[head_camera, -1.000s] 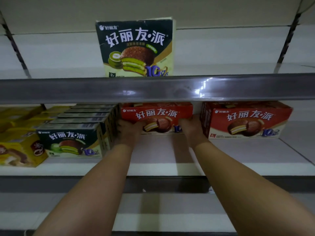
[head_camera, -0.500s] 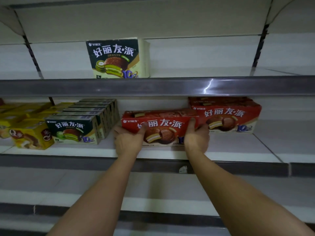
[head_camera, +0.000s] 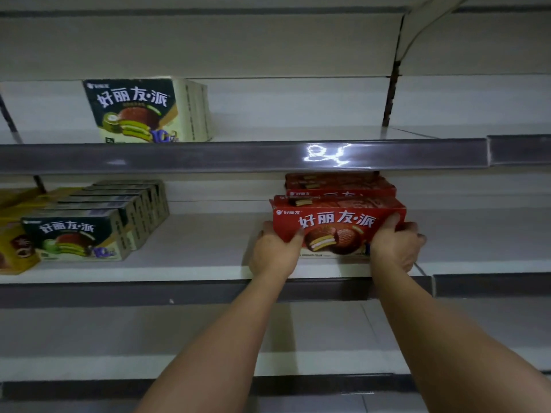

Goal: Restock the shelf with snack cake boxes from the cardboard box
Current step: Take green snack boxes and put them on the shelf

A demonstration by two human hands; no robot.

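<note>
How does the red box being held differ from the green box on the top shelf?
The red box is wide and low, gripped by the left hand and right hand; the green box is taller and untouched. Red sits on the middle shelf, green above. Both show the same brand lettering.

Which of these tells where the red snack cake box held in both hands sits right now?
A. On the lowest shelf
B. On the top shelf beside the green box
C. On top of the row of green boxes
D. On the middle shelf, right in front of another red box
D: the left hand and right hand grip the red snack cake box on the middle shelf, with another red box directly behind it.
</note>
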